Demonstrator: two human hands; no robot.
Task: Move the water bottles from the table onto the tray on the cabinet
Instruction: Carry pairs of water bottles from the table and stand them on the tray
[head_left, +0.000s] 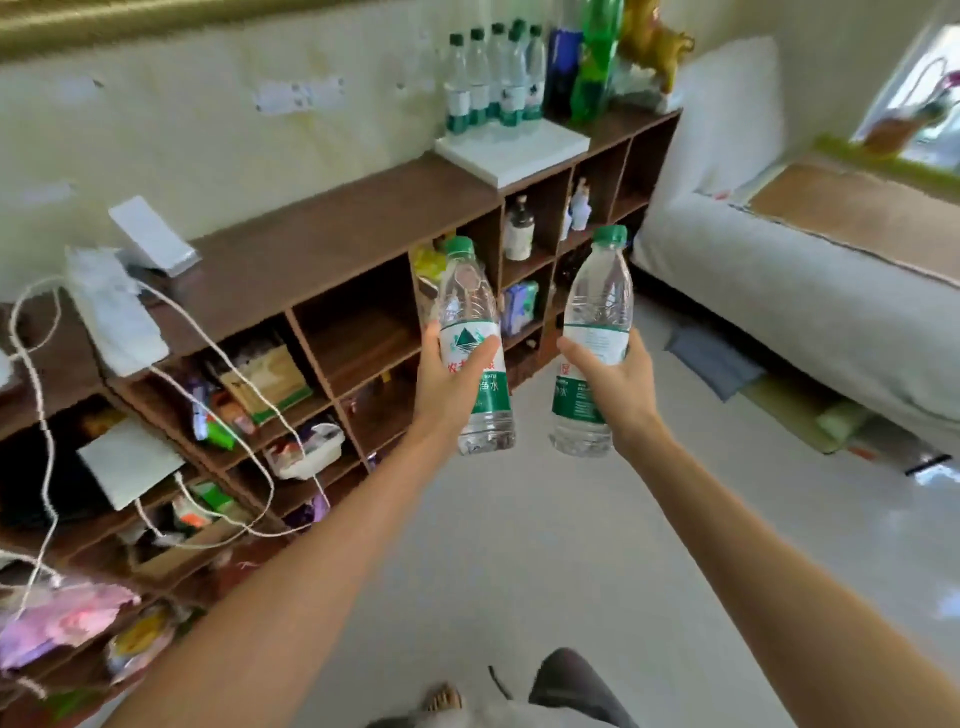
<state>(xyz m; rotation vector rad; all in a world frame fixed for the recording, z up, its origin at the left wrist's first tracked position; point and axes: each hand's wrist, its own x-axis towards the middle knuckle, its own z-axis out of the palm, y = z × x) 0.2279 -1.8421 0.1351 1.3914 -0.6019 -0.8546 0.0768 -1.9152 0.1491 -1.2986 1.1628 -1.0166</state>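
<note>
My left hand (445, 379) grips a clear water bottle (470, 312) with a green cap and a green-and-white label, held upright in the air. In my right hand (613, 387) is a second water bottle (596, 296) of the same kind, also upright. Both arms reach forward over the floor, toward a brown cabinet (332, 234). On the cabinet's far end lies a white tray (524, 150) with several water bottles (493, 78) standing along its back. The table is out of view.
A tall green soda bottle (595, 62), a dark blue box (563, 67) and a golden figurine (657, 44) stand right of the tray. White cables (41, 395) and a power strip (117, 312) lie on the cabinet's near part. A grey sofa (800, 291) stands at right.
</note>
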